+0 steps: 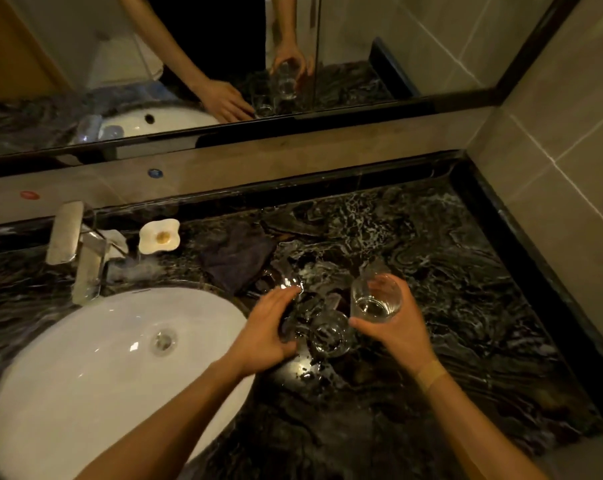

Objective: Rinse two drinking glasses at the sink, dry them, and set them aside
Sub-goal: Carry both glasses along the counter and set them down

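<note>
Head view: our right hand [393,323] grips one glass [376,299] lifted off the counter [431,271]; left hand [268,327], fingers relaxed, reaches the second glass [329,336] just beside it. Wet glass could slip or knock its neighbour.

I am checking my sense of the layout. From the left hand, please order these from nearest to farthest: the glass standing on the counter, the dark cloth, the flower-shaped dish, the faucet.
1. Glass, just right of the left hand.
2. Cloth, behind the hand on the counter.
3. Dish, back left, near the wall.
4. Faucet, farthest left, behind the sink.
</note>
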{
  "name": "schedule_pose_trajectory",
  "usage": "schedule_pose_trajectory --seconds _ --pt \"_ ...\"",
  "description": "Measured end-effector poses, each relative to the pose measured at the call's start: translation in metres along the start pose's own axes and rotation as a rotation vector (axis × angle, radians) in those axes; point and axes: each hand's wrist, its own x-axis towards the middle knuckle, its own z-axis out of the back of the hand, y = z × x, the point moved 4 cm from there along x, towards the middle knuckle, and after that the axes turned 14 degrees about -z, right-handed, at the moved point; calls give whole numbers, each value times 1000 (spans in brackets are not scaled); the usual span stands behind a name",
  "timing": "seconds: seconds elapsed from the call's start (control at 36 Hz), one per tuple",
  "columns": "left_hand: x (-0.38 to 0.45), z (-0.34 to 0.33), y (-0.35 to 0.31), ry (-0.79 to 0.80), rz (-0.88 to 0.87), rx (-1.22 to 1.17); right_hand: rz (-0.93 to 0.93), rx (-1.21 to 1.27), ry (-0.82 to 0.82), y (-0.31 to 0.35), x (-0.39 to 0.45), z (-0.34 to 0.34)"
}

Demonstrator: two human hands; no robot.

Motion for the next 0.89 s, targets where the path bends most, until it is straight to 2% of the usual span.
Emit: schedule_pose_trajectory --seconds 0.14,0.31,0.53,0.67,0.89 --pt "-15 -32 -33 -39 215 -286 -30 25 7 -21 -16 4" --pt "-13 -51 -60 -229 332 -520 -89 29 5 -50 -34 6" --pt "-11 -59 -73 -360 363 -430 -86 24 -8 -73 -52 10" --pt "-12 -63 -74 -382 385 -380 -79 23 -12 -76 -60 9" --pt "-62 -45 -88 -480 403 -448 -38 20 99 -62 -70 -8"
